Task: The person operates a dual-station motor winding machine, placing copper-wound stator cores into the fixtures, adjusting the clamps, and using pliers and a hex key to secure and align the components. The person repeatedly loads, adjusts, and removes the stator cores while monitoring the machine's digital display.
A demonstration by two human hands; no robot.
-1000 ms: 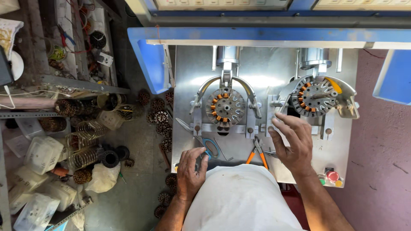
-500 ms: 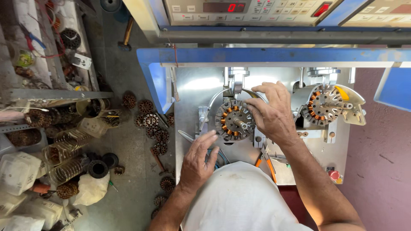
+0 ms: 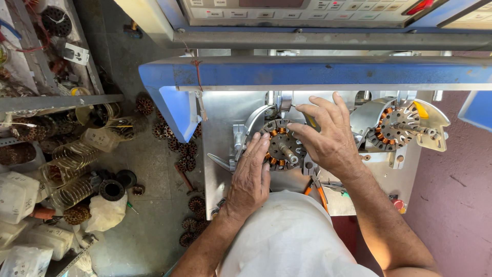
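1. Your left hand (image 3: 251, 177): fingers (image 3: 258, 147) spread a little, tips resting on the lower left edge of the left wound ring (image 3: 282, 145), not closed around it.
2. Your right hand (image 3: 328, 137): fingers (image 3: 312, 110) apart, laid over the right side of that ring.
3. Left wound ring: round, dark, with copper coils, seated on the machine's steel plate (image 3: 220, 123) below the blue bar (image 3: 307, 72).
4. Second wound ring (image 3: 394, 127): on the right holder, untouched.
5. Orange-handled pliers (image 3: 320, 192): on the plate beneath your right wrist.
6. Floor (image 3: 148, 205): loose coils (image 3: 184, 154) at left.
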